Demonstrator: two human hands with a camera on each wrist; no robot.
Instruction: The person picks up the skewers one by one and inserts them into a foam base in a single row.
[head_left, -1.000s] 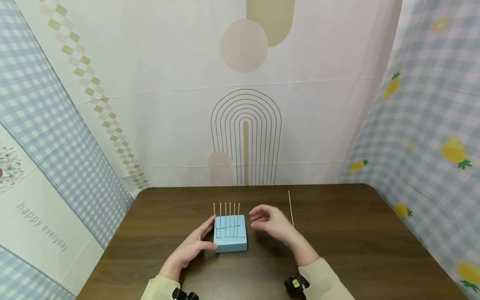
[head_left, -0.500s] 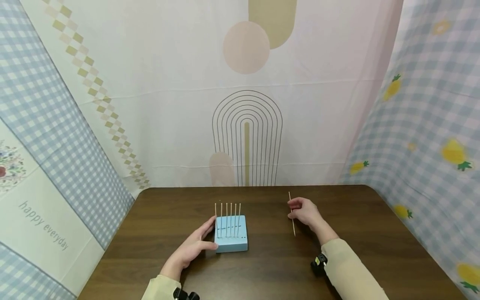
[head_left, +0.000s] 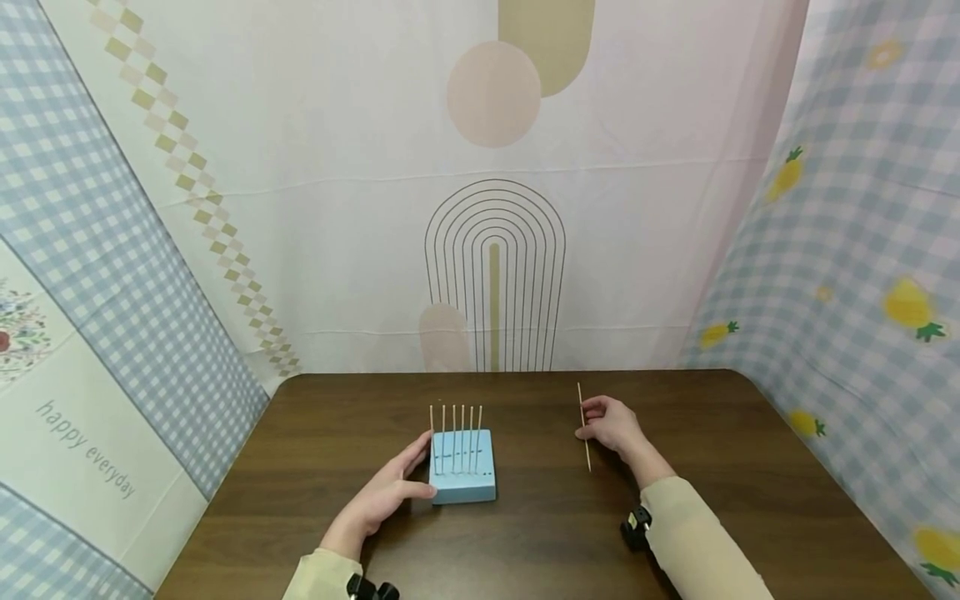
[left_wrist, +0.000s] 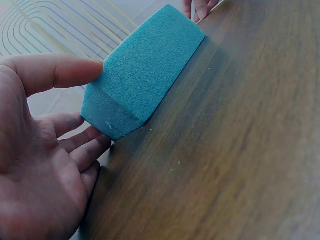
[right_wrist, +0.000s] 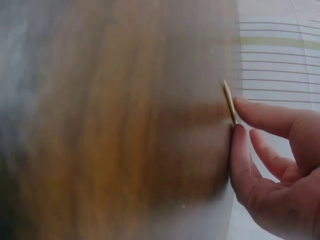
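A light blue foam block sits on the table left of centre, with several thin wooden skewers standing upright in a row in it. My left hand holds the block's left side, thumb at the front corner; in the left wrist view the thumb rests at the block's edge and the other fingers lie against its side. Over on the right, my right hand has thumb and fingertips at a loose skewer lying on the table. The right wrist view shows its pointed end between the fingertips.
Everything stands on a dark brown wooden table. A patterned cloth hangs behind its far edge, and checked cloths hang at the left and right. Small dark holes show in the block's top.
My right hand has moved right, from beside the block to the loose skewer, and its fingertips have closed in on it. The left hand and block have stayed in place.
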